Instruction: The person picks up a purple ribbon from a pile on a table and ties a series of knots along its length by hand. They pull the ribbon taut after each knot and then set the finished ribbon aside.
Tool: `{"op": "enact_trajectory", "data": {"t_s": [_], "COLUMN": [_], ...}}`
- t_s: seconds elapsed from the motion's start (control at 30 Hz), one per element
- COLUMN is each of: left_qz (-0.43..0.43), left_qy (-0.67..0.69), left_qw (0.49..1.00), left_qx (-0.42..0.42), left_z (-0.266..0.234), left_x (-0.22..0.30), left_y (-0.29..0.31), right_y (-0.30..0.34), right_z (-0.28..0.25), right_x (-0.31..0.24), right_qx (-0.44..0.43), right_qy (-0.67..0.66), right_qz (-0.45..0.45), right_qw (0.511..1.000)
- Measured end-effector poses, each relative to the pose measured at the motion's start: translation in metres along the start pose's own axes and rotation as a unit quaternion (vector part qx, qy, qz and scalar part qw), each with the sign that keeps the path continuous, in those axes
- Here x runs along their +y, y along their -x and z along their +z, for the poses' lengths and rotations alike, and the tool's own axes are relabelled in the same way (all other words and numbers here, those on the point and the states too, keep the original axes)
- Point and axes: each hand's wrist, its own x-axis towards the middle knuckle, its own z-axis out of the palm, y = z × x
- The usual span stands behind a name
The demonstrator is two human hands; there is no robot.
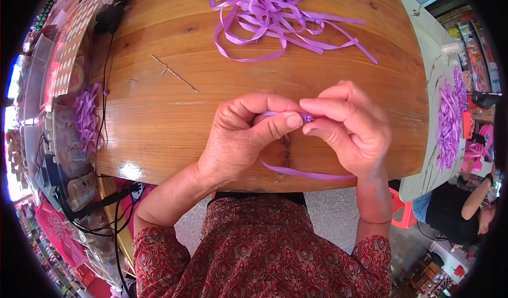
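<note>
Over the near part of the wooden table, a narrow purple ribbon passes through my hands, with a small knotted bit showing between my fingertips. My left hand is closed, pinching the ribbon between thumb and forefinger. Right beside it, my right hand has thumb and forefinger bent around the knot; whether they press on it is hard to make out. Part of the ribbon hangs below the hands near the table's front edge. Farther off lies a loose heap of purple ribbons, some with small knots.
A thin twisted cord lies on the wooden table. Along the left run a black cable and a purple ribbon bundle. More purple ribbons lie on the white table at right. Another person is at lower right, by a red stool.
</note>
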Motion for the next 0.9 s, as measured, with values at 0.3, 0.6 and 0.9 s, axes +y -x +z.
{"op": "enact_trajectory", "data": {"t_s": [0.3, 0.6, 0.9], "left_qz": [0.026, -0.033, -0.039], "left_qy": [0.014, 0.097, 0.122], "left_qw": [0.997, 0.989, 0.989], "left_qx": [0.074, 0.108, 0.073], "left_z": [0.003, -0.011, 0.005], "left_x": [0.000, 0.000, -0.001], "left_y": [0.001, -0.006, -0.008], "right_y": [0.007, 0.009, 0.004], "right_z": [-0.001, 0.003, 0.018], "right_x": [0.005, 0.017, 0.005], "right_qx": [0.020, 0.064, 0.024], "right_qy": [-0.195, -0.442, -0.181], "right_qz": [0.129, 0.197, 0.124], "right_qw": [0.972, 0.873, 0.975]}}
